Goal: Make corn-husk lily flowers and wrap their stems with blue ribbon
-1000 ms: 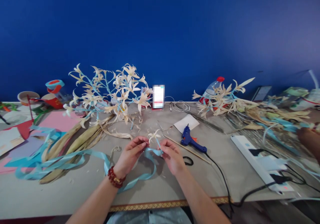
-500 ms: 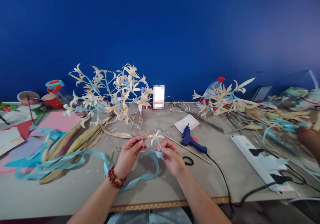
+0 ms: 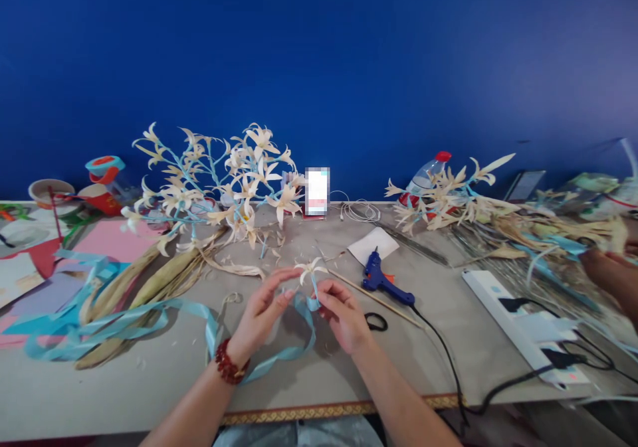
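A small cream-white flower (image 3: 311, 271) with thin pointed petals stands between my hands above the table. Its stem is wrapped in light blue ribbon (image 3: 313, 303). My right hand (image 3: 341, 311) pinches that stem between thumb and fingers. Close on the flower's left is my left hand (image 3: 264, 307), its fingers stretched out and apart; whether a fingertip touches a petal I cannot tell. From the stem the ribbon loops down to the table and trails off to the left, passing behind my left wrist, which wears a red bead bracelet.
A blue glue gun (image 3: 383, 279) lies right of my hands, near a wooden stick (image 3: 371, 295) and a black ring (image 3: 375, 321). A white power strip (image 3: 513, 327) with cables is further right. Flower branches (image 3: 214, 175) stand behind. Another person's hand (image 3: 611, 274) is at the right edge.
My left hand has opened from a pinch and moved a little right, nearer the flower. My right hand still holds the stem, with its grip slightly shifted.
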`<action>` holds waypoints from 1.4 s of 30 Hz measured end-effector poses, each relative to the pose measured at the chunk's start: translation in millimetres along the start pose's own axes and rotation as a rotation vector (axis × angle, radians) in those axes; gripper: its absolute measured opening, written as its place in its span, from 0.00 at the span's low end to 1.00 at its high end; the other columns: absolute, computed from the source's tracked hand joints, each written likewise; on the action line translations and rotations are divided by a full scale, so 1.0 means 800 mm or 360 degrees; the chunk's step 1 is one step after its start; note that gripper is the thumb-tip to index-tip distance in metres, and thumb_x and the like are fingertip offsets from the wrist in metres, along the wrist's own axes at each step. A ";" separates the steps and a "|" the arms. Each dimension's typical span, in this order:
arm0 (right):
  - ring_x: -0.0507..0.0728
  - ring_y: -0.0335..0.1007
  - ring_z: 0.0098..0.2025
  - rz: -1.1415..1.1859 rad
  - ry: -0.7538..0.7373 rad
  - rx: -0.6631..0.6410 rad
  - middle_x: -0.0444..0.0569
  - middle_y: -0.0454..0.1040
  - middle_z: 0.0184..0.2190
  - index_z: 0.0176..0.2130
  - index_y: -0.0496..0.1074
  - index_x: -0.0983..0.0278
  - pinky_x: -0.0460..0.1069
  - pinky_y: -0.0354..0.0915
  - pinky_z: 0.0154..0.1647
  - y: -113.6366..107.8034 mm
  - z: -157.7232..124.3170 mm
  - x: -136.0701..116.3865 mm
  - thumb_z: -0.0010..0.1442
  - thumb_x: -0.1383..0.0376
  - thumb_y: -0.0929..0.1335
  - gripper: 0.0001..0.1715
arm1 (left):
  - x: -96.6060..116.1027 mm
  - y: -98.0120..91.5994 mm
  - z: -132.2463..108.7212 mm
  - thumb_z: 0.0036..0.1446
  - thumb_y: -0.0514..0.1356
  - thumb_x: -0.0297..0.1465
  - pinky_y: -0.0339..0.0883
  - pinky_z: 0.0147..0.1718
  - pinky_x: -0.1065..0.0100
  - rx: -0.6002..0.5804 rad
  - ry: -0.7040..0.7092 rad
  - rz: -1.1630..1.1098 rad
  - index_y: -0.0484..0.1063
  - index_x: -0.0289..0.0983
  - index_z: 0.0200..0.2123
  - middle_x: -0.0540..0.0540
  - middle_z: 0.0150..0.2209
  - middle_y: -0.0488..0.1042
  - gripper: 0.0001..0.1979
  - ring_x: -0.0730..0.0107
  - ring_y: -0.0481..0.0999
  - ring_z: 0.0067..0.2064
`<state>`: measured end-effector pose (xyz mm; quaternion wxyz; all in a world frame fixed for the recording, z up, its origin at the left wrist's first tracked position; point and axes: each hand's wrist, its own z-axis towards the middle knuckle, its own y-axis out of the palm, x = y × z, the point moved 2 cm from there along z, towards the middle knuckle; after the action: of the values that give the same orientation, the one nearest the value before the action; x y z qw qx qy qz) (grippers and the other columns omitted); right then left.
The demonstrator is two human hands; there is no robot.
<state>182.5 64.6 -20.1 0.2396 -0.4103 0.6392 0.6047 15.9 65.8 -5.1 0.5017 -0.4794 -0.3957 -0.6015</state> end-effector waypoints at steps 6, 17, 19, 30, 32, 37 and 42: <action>0.48 0.63 0.25 -0.0115 0.0039 0.0041 0.42 0.73 0.23 0.24 0.73 0.64 0.43 0.59 0.27 0.003 -0.001 0.001 0.43 0.59 0.79 0.16 | 0.003 0.012 -0.007 0.56 0.63 0.37 0.65 0.37 0.69 -0.0132 -0.0275 -0.0051 0.73 0.37 0.35 0.48 0.33 0.73 0.09 0.68 0.71 0.36; 0.49 0.61 0.23 -0.0280 0.0063 0.0089 0.41 0.69 0.21 0.23 0.72 0.64 0.44 0.57 0.25 0.004 0.001 0.003 0.45 0.58 0.77 0.15 | -0.007 0.015 -0.010 0.48 0.67 0.42 0.41 0.15 0.75 -0.0102 -0.0764 -0.0324 0.74 0.35 0.32 0.55 0.21 0.64 0.16 0.84 0.51 0.17; 0.49 0.62 0.24 -0.0288 0.0067 0.0105 0.42 0.71 0.22 0.24 0.73 0.64 0.44 0.57 0.26 0.003 0.001 0.004 0.44 0.58 0.77 0.15 | -0.011 0.015 -0.010 0.47 0.68 0.42 0.41 0.15 0.75 -0.0150 -0.0829 -0.0301 0.75 0.35 0.33 0.55 0.20 0.65 0.17 0.85 0.51 0.16; 0.48 0.58 0.22 -0.0477 -0.0016 0.0050 0.41 0.69 0.20 0.26 0.76 0.64 0.44 0.53 0.24 0.003 0.003 0.004 0.46 0.57 0.76 0.13 | -0.006 0.014 -0.004 0.52 0.65 0.36 0.59 0.28 0.73 -0.0232 -0.0682 -0.0443 0.75 0.35 0.29 0.50 0.23 0.70 0.10 0.75 0.66 0.26; 0.48 0.57 0.22 -0.0523 -0.0024 0.0032 0.41 0.68 0.20 0.25 0.76 0.64 0.44 0.53 0.23 0.003 0.003 0.003 0.47 0.56 0.76 0.14 | -0.005 0.014 -0.004 0.54 0.64 0.36 0.59 0.30 0.72 -0.0206 -0.0624 -0.0397 0.73 0.35 0.27 0.50 0.23 0.69 0.11 0.73 0.66 0.28; 0.48 0.58 0.22 -0.0526 0.0017 -0.0036 0.41 0.68 0.20 0.25 0.75 0.65 0.44 0.54 0.24 0.007 0.000 0.005 0.47 0.54 0.76 0.17 | -0.005 0.015 -0.005 0.51 0.66 0.35 0.63 0.33 0.71 -0.0004 -0.0514 -0.0482 0.74 0.36 0.32 0.49 0.29 0.71 0.08 0.71 0.68 0.32; 0.48 0.56 0.22 -0.0512 0.0027 -0.0095 0.40 0.66 0.19 0.24 0.74 0.64 0.44 0.53 0.23 0.011 -0.001 0.007 0.47 0.55 0.76 0.17 | -0.012 0.015 -0.004 0.48 0.69 0.32 0.65 0.37 0.71 0.0169 -0.0506 -0.0625 0.76 0.36 0.29 0.48 0.31 0.74 0.07 0.71 0.71 0.35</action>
<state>172.0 62.0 -19.6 0.3158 -0.5193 0.5490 0.5738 27.5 62.5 -15.0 0.3313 -0.4550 -0.5861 -0.5828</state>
